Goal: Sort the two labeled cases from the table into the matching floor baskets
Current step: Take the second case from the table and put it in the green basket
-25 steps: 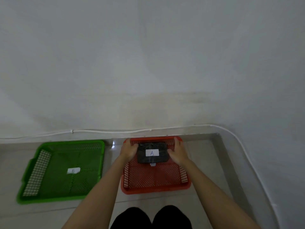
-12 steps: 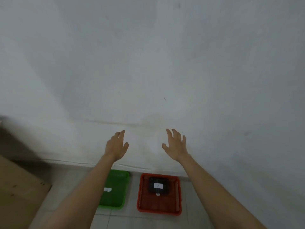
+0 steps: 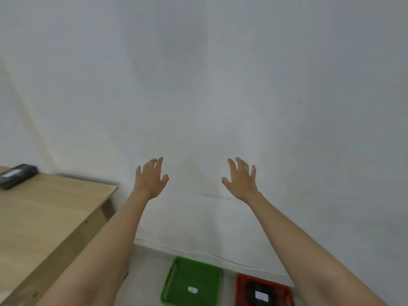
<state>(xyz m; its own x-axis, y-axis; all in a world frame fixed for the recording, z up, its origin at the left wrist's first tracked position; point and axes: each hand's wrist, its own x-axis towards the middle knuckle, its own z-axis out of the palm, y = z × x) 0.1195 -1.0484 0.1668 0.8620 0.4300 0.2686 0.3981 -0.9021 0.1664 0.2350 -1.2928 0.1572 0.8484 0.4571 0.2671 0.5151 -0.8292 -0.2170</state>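
Both hands up and empty: left hand and right hand spread wide before the plain white wall. One black case lies on the wooden table. The other case sits in the red mesh basket, beside the green basket.

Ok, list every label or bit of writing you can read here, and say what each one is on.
None can be read.
White label on the black case in the red basket: blurred.
White label in the green basket: too small.
Pale label on the black case on the table: blurred.
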